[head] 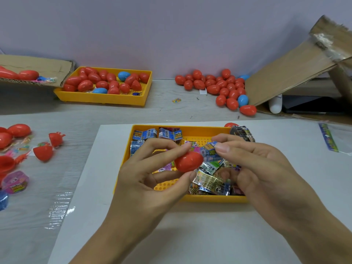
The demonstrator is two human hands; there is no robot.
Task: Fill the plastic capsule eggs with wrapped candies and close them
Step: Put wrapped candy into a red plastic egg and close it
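Observation:
My left hand pinches a closed red capsule egg between thumb and fingertips, above the near yellow tray. That tray holds several wrapped candies in shiny printed foil. My right hand hovers just right of the egg with its fingers spread over the candies; its fingertips touch a blue wrapped candy, and I cannot tell if it grips it.
A far yellow tray holds red and blue eggs. A loose pile of eggs lies at the back right beside a tilted cardboard box. Open red egg halves and toys lie at left. The near tray sits on a white sheet.

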